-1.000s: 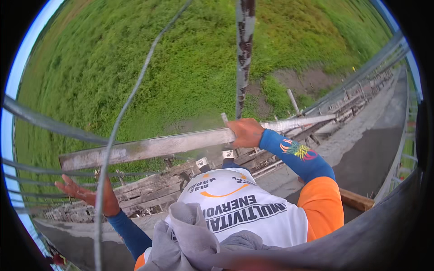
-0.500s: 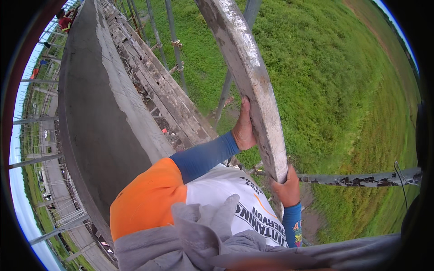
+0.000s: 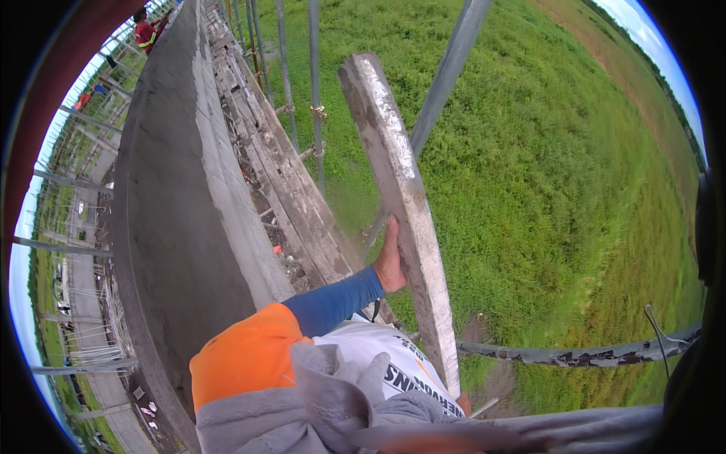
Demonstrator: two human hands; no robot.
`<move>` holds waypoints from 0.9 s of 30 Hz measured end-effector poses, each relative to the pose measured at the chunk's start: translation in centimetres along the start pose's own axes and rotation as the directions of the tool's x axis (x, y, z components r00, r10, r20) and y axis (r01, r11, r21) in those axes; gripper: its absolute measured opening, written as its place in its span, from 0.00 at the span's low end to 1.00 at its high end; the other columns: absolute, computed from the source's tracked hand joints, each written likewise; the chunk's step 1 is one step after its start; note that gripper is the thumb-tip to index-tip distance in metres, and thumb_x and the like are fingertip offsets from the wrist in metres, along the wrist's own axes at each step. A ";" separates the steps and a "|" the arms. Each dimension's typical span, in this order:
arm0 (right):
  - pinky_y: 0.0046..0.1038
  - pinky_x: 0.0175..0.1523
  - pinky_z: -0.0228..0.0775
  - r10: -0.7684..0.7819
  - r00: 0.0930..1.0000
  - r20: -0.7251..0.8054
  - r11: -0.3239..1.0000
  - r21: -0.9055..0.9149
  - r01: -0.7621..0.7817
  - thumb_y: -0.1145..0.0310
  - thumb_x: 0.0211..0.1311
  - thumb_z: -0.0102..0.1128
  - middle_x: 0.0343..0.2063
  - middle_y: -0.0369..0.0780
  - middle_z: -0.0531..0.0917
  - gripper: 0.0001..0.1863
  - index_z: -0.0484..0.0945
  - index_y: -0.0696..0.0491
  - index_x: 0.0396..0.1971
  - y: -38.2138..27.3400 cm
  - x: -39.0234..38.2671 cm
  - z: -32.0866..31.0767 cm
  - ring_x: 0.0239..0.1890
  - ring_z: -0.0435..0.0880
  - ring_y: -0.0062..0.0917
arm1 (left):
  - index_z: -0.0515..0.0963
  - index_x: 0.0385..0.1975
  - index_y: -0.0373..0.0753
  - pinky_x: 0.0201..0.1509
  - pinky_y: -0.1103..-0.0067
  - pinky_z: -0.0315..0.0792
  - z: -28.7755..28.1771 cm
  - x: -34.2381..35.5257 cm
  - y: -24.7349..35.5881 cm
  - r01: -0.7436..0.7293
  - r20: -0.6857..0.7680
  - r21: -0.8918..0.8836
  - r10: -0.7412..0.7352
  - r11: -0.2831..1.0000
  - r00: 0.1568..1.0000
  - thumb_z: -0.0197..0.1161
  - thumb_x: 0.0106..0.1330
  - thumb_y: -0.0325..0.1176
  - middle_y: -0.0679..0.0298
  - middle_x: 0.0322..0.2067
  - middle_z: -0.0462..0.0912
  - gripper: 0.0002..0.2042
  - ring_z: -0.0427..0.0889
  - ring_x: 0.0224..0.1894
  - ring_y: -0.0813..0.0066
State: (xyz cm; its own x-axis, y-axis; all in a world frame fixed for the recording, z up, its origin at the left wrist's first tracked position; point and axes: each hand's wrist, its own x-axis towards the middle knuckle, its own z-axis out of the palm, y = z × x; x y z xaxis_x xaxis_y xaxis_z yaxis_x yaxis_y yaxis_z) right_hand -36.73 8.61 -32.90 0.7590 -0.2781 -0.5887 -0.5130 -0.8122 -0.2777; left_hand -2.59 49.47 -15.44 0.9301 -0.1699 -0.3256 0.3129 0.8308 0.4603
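A long straightedge board [image 3: 412, 204], grey and smeared with pale cement, slants up in front of me to the right of the wall. My left hand [image 3: 390, 261] is closed on its left edge, thumb pointing up along it and the other fingers hidden behind. At the board's lower end only a sliver of my right hand [image 3: 464, 402] shows beside my shirt; it grips that end, with its fingers hidden. To my left curves a concrete wall [image 3: 178, 219], its top dark and smooth with a paler, rough-edged band along the right side.
Worn scaffold planks [image 3: 291, 204] run along the wall's right side. Upright steel poles [image 3: 315, 98] stand beyond them, and a slanting pole [image 3: 454, 76] rises behind the board. A horizontal pipe [image 3: 575, 354] crosses at right above grass far below. Another person [image 3: 146, 32] in red is at the wall's far end.
The board has come down and toward me, so its top end is now in view. Both hands moved with it, the right one mostly out of sight. My view has shifted slightly.
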 end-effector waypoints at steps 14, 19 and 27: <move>0.47 0.47 0.78 -0.197 0.980 -0.036 0.964 0.175 0.200 0.57 0.41 0.77 0.35 0.56 0.87 0.26 0.82 0.58 0.39 -16.6 2.1 -2.8 0.42 0.86 0.54 | 0.72 0.62 0.49 0.51 0.67 0.82 1.2 7.9 13.0 -0.265 0.063 0.166 0.258 0.950 0.964 0.46 0.61 0.81 0.64 0.46 0.82 0.44 0.83 0.46 0.72; 0.46 0.47 0.78 -0.181 0.983 -0.037 0.969 0.163 0.184 0.62 0.40 0.76 0.35 0.56 0.86 0.25 0.82 0.59 0.40 -20.2 2.6 -2.6 0.41 0.86 0.54 | 0.70 0.65 0.49 0.54 0.67 0.82 -0.4 9.5 16.0 -0.241 0.211 0.174 0.203 0.955 0.956 0.45 0.61 0.81 0.63 0.52 0.81 0.45 0.82 0.52 0.70; 0.46 0.48 0.77 -0.107 0.990 -0.087 0.986 0.116 0.117 0.65 0.41 0.74 0.35 0.57 0.85 0.23 0.79 0.59 0.39 -19.6 3.3 -0.2 0.41 0.85 0.54 | 0.60 0.74 0.50 0.75 0.53 0.62 -5.5 11.4 16.3 -0.040 0.320 0.309 -0.065 0.950 0.945 0.47 0.53 0.85 0.58 0.67 0.70 0.54 0.68 0.70 0.59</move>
State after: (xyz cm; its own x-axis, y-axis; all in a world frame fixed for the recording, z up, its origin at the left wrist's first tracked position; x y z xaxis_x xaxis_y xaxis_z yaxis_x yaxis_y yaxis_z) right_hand -24.07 23.46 -29.26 0.8415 -0.2330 -0.4875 -0.4640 -0.7739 -0.4310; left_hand 12.00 63.98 -16.21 0.9205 -0.3838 -0.0733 0.3199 0.6323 0.7056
